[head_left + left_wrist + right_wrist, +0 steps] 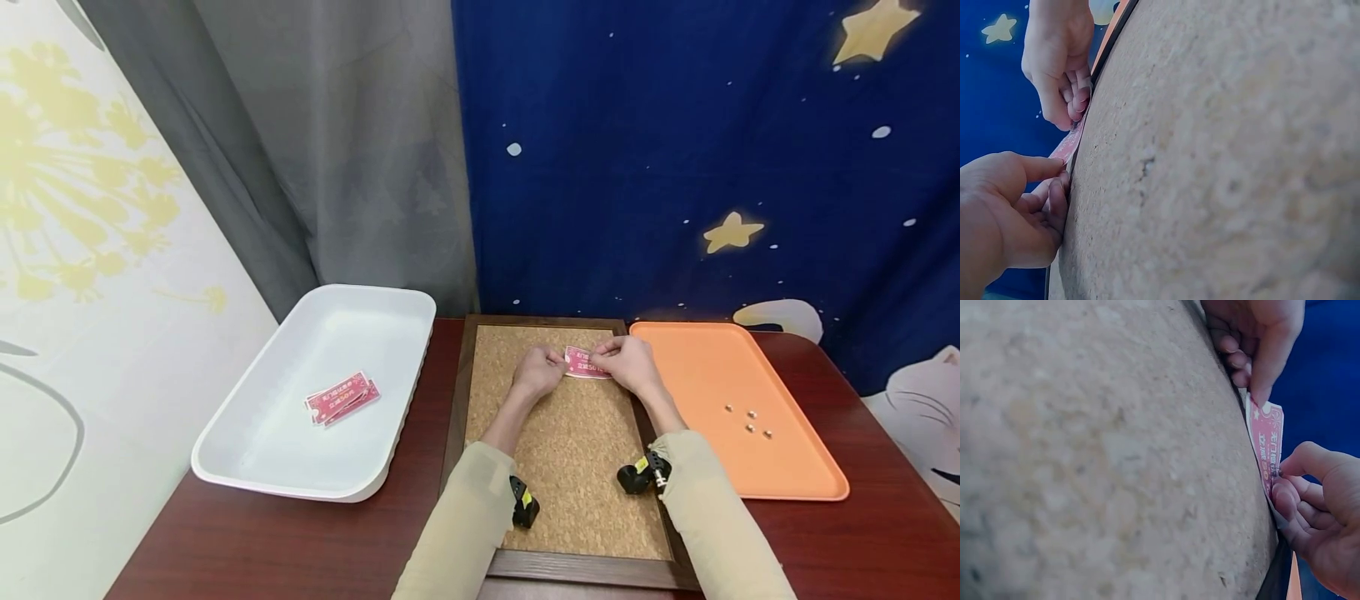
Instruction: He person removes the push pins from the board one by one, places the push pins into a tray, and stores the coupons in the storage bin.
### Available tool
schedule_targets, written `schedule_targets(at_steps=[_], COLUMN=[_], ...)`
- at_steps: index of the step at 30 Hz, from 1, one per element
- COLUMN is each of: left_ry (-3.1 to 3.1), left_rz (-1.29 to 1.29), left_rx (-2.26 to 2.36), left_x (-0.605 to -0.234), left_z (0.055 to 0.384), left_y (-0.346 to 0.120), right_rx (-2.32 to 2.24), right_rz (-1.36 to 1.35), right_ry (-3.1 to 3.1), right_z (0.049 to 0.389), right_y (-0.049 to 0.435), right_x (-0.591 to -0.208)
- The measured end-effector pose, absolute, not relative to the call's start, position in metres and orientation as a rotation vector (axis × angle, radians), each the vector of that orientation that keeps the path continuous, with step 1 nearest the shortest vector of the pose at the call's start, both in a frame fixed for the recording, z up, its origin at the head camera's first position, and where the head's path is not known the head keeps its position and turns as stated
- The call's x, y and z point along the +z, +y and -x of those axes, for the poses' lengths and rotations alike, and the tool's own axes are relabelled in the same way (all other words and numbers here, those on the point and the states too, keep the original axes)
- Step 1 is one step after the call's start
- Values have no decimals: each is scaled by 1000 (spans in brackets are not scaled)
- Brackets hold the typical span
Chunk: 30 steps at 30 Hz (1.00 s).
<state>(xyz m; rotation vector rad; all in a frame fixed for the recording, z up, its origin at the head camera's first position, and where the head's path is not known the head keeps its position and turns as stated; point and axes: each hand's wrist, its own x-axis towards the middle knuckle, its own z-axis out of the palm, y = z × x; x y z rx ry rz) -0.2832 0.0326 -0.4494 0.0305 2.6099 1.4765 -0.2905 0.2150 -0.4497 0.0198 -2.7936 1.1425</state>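
A pink and white paper coupon (579,363) with printed lettering lies against the upper part of a framed cork board (570,467). My left hand (542,370) pinches the coupon's left end between thumb and finger, seen closely in the left wrist view. On the coupon's right side, my right hand (628,363) pinches a small dark, shiny pushpin (1280,474) between thumb and fingertip, right at the printed face. The curled fingers of that hand hide the coupon's right end. In the right wrist view, the coupon bends slightly off the cork along its length.
Left of the board stands a white plastic bin (255,425) with several more pink coupons (343,398) overlapping inside. An orange tray (705,367) on the right bears several small silvery pushpins (751,428). The board's dark wooden frame (585,568) rests on the red-brown table (315,550). Curtains hang behind.
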Motion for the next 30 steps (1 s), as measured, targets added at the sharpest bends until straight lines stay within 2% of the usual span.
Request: schedule_targets(at_steps=[8,15,30], left_ry=[2494,2422,2415], left_rz=[-71,-50,-62], left_rx=[1614,1628,1553], left_x=[-452,-445,-432], left_z=[284,274,254], left_y=[23,11,-14], right_rx=[1207,1457,1466], right_rz=[-14,4,-163], right_ry=[-2776,-2748,-2801], right_z=[286,277,251], right_y=[220,227,237], right_x=[-450,-449,-446])
